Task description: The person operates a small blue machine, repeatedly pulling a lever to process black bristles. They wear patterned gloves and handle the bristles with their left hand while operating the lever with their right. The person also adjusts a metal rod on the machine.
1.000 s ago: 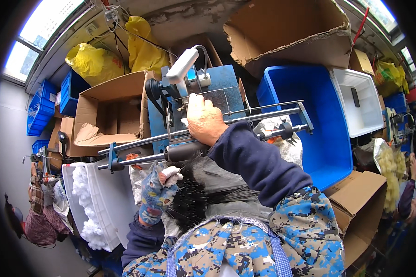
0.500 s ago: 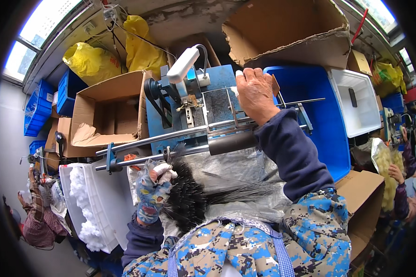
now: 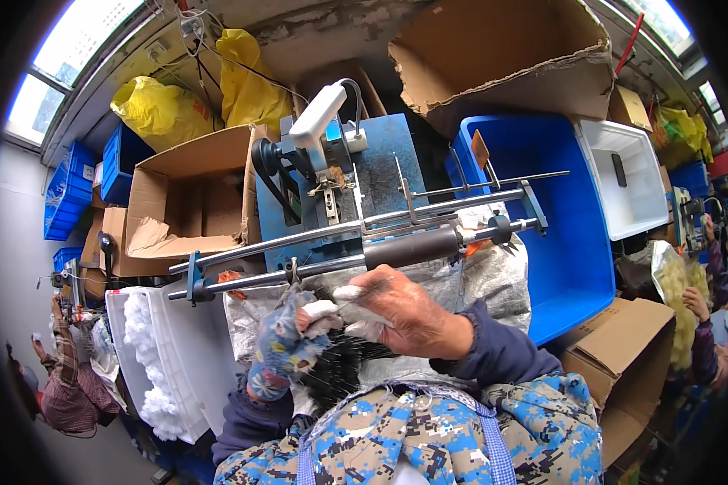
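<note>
My left hand, in a patterned blue cloth glove with white-wrapped fingertips, is closed above a bundle of thin black bristle-like strands on my lap. Against its fingertips, my right hand makes a pinch, bare but for white wraps on some fingers. Whatever sits between the two sets of fingertips is too fine to make out. Just beyond the hands runs a bench machine with a blue base plate, two long metal rods and a dark cylindrical sleeve. A silvery sheet lies beneath the rods.
Right of the machine stands a deep blue bin, with a white tray beside it. Open cardboard boxes flank the machine. A white container with fluffy white material is at left. Other people work at both sides.
My right hand has left the machine's right part and come down toward me, meeting my left hand. The left hand has shifted slightly right over the black strands.
</note>
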`<state>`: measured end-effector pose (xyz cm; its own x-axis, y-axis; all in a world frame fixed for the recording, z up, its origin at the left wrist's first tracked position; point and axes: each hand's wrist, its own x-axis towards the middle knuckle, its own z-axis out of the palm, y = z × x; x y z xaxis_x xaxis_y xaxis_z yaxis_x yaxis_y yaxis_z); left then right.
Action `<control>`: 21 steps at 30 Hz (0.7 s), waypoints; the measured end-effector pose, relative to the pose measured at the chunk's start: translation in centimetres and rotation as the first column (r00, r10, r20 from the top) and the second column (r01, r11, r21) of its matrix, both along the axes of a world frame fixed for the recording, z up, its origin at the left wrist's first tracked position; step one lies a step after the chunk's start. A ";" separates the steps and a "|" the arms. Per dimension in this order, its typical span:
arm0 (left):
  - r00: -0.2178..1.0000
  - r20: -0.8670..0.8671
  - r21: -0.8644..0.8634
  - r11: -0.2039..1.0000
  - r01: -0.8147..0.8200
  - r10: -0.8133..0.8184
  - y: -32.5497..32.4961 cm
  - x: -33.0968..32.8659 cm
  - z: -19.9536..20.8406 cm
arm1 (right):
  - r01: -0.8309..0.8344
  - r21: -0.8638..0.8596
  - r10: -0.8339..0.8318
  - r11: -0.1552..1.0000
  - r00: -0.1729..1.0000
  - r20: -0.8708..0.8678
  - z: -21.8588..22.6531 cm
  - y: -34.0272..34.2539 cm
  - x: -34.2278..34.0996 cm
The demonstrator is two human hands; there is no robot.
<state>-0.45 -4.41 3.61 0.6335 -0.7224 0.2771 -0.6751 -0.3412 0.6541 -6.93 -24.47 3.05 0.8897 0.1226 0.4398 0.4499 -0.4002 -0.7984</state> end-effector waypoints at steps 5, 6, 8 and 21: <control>0.777 -0.629 -0.105 0.988 -0.115 0.023 0.9 -1.0 0.0 | 0.025 0.806 0.207 0.591 0.961 -0.182 2.3 -0.6 0.5; 0.846 -0.529 -0.043 0.993 -0.108 0.069 1.4 -0.7 0.1 | -0.013 0.882 0.186 0.471 0.979 -0.086 2.6 -1.7 1.0; 0.956 -0.266 0.070 0.992 -0.109 0.124 3.2 0.6 -0.5 | 0.049 0.874 0.064 0.484 0.994 -0.091 4.6 -4.9 1.6; 0.998 -0.062 0.424 0.905 0.044 -0.020 6.5 3.5 -4.1 | 0.327 -0.793 -0.468 0.514 0.882 0.060 -4.4 -7.4 13.0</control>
